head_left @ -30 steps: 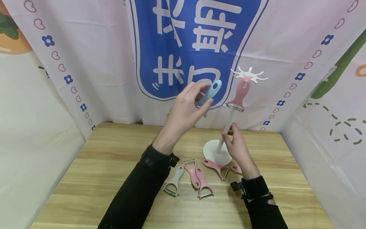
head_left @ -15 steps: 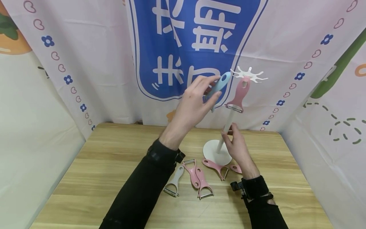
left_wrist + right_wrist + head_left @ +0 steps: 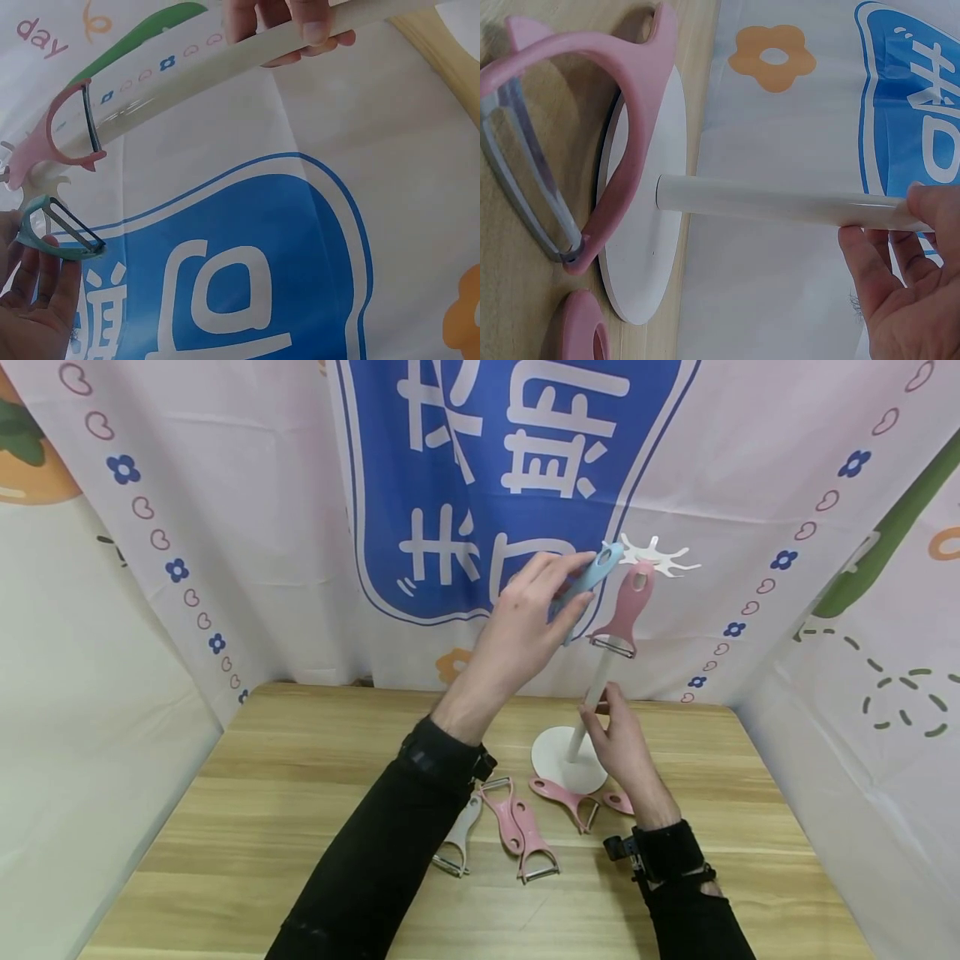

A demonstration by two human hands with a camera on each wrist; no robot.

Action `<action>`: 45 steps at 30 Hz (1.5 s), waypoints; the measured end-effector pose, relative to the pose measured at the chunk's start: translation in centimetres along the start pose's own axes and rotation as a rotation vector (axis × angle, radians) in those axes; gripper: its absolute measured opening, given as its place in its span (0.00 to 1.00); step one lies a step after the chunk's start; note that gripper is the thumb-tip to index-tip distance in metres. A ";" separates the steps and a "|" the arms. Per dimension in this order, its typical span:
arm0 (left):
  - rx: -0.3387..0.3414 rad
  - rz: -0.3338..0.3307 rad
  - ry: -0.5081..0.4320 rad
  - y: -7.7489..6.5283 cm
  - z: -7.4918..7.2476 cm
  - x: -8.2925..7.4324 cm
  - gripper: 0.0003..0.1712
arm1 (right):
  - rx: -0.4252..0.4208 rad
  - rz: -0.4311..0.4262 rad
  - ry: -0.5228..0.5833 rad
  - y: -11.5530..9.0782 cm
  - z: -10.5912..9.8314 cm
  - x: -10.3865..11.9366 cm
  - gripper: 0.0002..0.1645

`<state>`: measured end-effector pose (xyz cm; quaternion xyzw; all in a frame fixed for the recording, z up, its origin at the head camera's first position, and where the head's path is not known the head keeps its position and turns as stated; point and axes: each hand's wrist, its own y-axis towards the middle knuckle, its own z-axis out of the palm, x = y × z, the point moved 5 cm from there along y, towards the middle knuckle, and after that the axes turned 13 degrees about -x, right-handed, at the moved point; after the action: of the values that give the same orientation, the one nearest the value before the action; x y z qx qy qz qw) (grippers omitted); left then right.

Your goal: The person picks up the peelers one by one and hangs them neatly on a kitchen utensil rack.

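Observation:
My left hand (image 3: 528, 618) pinches a blue peeler (image 3: 597, 570) by its handle, blade end down. The handle's holed tip is at the left prongs of a white rack top (image 3: 660, 558); whether they touch I cannot tell. In the left wrist view the blue peeler's (image 3: 64, 229) blade shows clearly. A pink peeler (image 3: 630, 602) hangs from the rack just right of it. Lower down, my right hand (image 3: 622, 739) grips the rack's white pole (image 3: 597, 681) between thumb and fingers. The round white base (image 3: 558, 756) stands on the table.
On the wooden table (image 3: 300, 793) lie a grey peeler (image 3: 465, 827), partly behind my left sleeve, and several pink peelers (image 3: 532, 839). One pink peeler (image 3: 566, 797) lies against the base's front edge. A printed cloth (image 3: 300, 527) hangs behind the table.
My left hand has carried the blue peeler rightward and slightly up to the rack's prongs. My right hand has stayed on the pole.

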<state>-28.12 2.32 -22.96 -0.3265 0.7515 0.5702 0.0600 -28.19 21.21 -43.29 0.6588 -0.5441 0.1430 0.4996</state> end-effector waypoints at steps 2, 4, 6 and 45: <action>0.002 0.000 0.005 0.1 0.2 0.0 0.28 | 0.001 -0.002 0.005 0.0 0.0 0.1 0.19; 0.007 -0.008 0.011 0.1 0.3 0.1 0.28 | -0.002 -0.004 0.010 0.0 0.0 0.0 0.19; 0.011 -0.016 0.015 0.1 0.5 0.2 0.28 | -0.003 -0.008 0.017 0.1 0.0 0.1 0.19; 0.045 -0.078 -0.041 -0.5 2.9 0.9 0.31 | 0.006 0.006 -0.003 0.1 0.0 0.1 0.18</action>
<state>-29.33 4.47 -24.81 -0.3424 0.7494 0.5569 0.1050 -28.23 21.20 -43.17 0.6589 -0.5465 0.1451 0.4961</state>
